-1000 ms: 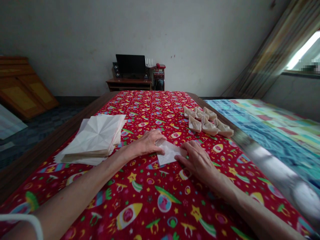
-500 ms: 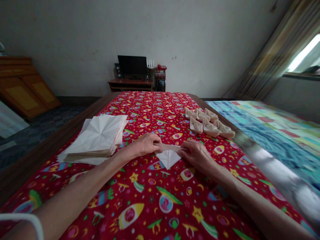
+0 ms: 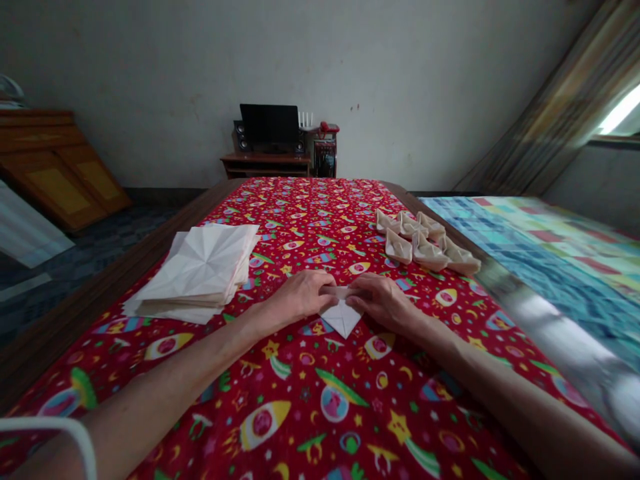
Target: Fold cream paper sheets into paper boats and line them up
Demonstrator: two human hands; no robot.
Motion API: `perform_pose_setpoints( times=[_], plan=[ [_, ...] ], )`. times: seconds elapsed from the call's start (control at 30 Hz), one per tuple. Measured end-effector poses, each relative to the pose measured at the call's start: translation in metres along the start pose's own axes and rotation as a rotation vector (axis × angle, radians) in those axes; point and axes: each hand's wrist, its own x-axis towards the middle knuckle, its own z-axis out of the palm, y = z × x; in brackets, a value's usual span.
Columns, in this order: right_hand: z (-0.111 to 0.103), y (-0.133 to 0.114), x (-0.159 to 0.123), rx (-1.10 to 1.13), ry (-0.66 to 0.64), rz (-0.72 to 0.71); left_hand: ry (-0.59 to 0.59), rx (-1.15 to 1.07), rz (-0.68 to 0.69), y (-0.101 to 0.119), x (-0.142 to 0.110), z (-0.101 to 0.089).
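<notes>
A small folded sheet of white paper [image 3: 343, 320] lies on the red patterned cloth [image 3: 300, 373], its pointed corner toward me and creases running through it. My left hand [image 3: 307, 293] pinches its left upper part, fingers closed. On the other side, my right hand [image 3: 383, 300] grips the right upper part with thumb and fingers. Both hands cover much of the paper's upper edge. To the left sits a stack of creased white paper sheets [image 3: 205, 257]. Several folded paper boats [image 3: 427, 250] stand in two rows at the right.
The cloth covers a long dark wooden table [image 3: 175, 227]. Beyond it, a monitor [image 3: 269, 124] stands on a small desk by the wall. A bed with a patterned cover [image 3: 525, 267] is at the right, a wooden cabinet [image 3: 65, 167] at the left. A white curved bar [image 3: 75, 433] shows lower left.
My hands have come closer together along the paper's upper edge, and less of that edge shows between them. The view has shifted slightly.
</notes>
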Motion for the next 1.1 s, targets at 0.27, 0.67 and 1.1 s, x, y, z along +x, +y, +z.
perform_pose_setpoints(
  times=[0.27,0.67,1.1],
  plan=[
    [-0.003,0.009,-0.011,-0.058,0.087,-0.155,0.064,0.095,0.198,-0.001,-0.016,-0.002],
    [-0.021,-0.005,-0.027,-0.451,-0.138,-0.352,-0.094,0.57,0.342,0.015,-0.042,-0.019],
    [-0.01,0.003,-0.051,-0.412,-0.07,-0.353,-0.058,0.346,0.186,0.034,-0.061,-0.004]
  ],
)
